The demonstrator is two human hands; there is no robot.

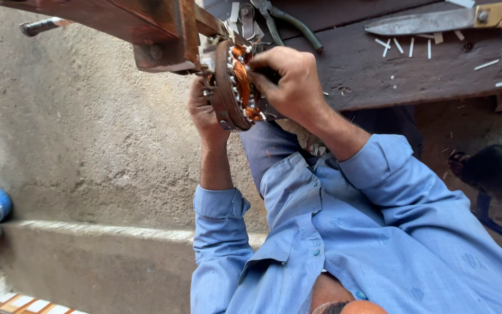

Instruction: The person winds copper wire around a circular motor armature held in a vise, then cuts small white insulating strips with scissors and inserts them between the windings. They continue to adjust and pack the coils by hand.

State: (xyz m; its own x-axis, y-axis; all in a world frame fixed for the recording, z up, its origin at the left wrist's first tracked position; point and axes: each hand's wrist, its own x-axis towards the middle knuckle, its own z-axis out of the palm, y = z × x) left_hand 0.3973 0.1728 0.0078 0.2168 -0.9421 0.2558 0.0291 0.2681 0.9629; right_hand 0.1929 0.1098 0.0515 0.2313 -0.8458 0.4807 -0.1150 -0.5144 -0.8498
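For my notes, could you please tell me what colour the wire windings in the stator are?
Copper-orange windings, clearest in the head view.

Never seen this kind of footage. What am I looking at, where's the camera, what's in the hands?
One picture, from a camera worn on a person's head, looking down at their own hands; the blue shirt fills the lower part of the frame. No robot here, just two bare hands. Both hold a round metal stator wound with copper wire. The left hand grips it from behind; the right hand has its fingers pressed on the copper coils. The stator sits by a rusty metal frame. On the dark wooden bench lie large shears, pliers and small white paper strips.
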